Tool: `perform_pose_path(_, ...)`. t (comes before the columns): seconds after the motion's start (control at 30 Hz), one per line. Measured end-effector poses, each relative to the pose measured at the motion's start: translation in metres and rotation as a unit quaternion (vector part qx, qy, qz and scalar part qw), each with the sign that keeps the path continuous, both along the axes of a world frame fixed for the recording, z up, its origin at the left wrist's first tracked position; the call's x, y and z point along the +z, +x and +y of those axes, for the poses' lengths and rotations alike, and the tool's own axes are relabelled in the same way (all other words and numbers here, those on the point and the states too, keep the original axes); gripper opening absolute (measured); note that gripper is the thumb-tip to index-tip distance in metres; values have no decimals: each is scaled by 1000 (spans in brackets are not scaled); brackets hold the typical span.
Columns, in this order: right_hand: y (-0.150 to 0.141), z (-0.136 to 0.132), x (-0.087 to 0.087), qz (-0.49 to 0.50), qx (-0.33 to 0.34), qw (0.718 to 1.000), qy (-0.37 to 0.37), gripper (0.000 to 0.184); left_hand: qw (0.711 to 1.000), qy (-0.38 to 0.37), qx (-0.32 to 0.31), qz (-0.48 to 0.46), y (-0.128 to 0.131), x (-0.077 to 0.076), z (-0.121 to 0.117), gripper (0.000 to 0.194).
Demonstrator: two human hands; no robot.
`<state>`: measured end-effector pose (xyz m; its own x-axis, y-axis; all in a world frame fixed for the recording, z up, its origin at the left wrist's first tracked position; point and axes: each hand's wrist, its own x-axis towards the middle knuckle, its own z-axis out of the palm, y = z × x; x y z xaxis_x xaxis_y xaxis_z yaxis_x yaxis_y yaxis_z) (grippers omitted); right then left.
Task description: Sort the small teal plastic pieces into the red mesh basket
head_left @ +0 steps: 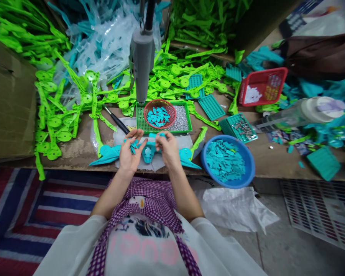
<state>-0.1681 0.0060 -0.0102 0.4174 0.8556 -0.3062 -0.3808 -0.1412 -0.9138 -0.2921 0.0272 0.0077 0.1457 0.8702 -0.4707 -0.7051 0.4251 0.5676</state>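
In the head view my left hand [130, 155] is cupped palm up, with several small teal plastic pieces [135, 145] lying in its curled fingers. My right hand [169, 148] is closed in a pinch, a bit of teal plastic [161, 134] showing at the fingertips. Between and below both hands lies a teal plastic assembly [148, 153] with wing-like ends and lime green arms [199, 142], resting on a pale cloth at the table's edge. My hands partly cover its middle. Just beyond stands a red basket [174, 122] of small teal pieces in a green tray [138, 119].
A blue bowl [251, 172] of teal pieces stands at the right. A grey electric screwdriver [142, 65] hangs above the tray. A black-handled tool [119, 122] lies left. Lime green parts [57, 122] are heaped behind. Farther right are a red bin [284, 82] and a bottle [299, 113].
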Motion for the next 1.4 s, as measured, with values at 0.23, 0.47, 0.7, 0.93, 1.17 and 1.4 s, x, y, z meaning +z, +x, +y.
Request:
perform_pose_path(0.23,63,65,1,-407,15,911,65,18,996,-50,-69,-9,2,3,3,23)
perform_pose_path(0.47,44,40,15,-509,56,855,84,25,991,-53,-81,-96,-4,2,4,39)
perform_pose_path(0.7,-11,-14,12,-350,192,910,114,37,991,30,-66,-112,1,-3,2,53)
perform_pose_path(0.93,-12,-17,6,-333,189,916,116,36,994,57,-65,-63,0,2,-1,55)
perform_pose_path(1.17,-19,-20,4,-362,176,908,115,38,992,71,-72,-77,-1,1,-3,54)
perform_pose_path(1.4,-19,-19,0,-354,169,912,117,40,992,75,-68,-77,0,-3,-5,56)
